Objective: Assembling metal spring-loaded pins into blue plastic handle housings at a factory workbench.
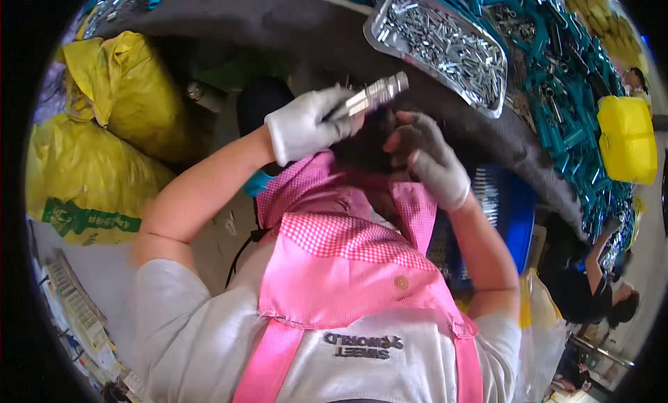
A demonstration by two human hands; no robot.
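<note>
My left hand (309, 123), in a pale glove, is closed around a short bundle of silvery metal pieces (376, 95). The bundle points up and to the right, and motion blur hides its exact kind. Just to the right of it is my right hand (433, 156), whose glove is darkly soiled at the fingers. Its fingers are apart and loosely bent, with nothing visible in them. Beyond both hands, a metal tray (502, 97) full of small silver pins (445, 41) rests at the edge of the dark work surface (278, 17).
Teal tool-like parts (557, 124) are heaped along the right, near a yellow plastic container (627, 140). Stuffed yellow sacks (97, 173) stand on the left. A blue crate (511, 218) is beside my right forearm. At the far right, another person (588, 285) reaches toward the heap.
</note>
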